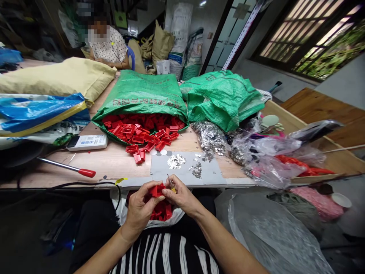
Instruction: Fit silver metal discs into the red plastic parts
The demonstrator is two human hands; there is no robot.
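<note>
Just off the table's front edge, my left hand (142, 205) is closed around a small red plastic box-shaped part (156, 189). My right hand (180, 196) touches the same part with its thumb. It also grips a thin pointed tool with a yellow handle (173, 188), whose metal tip points up. Below both hands, a white bag (177, 217) in my lap holds more red parts (163, 210). On a grey sheet (159, 167) ahead lie a pile of small silvery metal pieces (176, 161) and a second, darker pile (196, 170).
A green woven sack (148, 89) spills red parts (138, 131) onto the table. Left are a lever with a red grip (87, 173) and a white device (88, 142). Plastic bags (273, 148) crowd the right side. Another person (110, 47) sits across the table.
</note>
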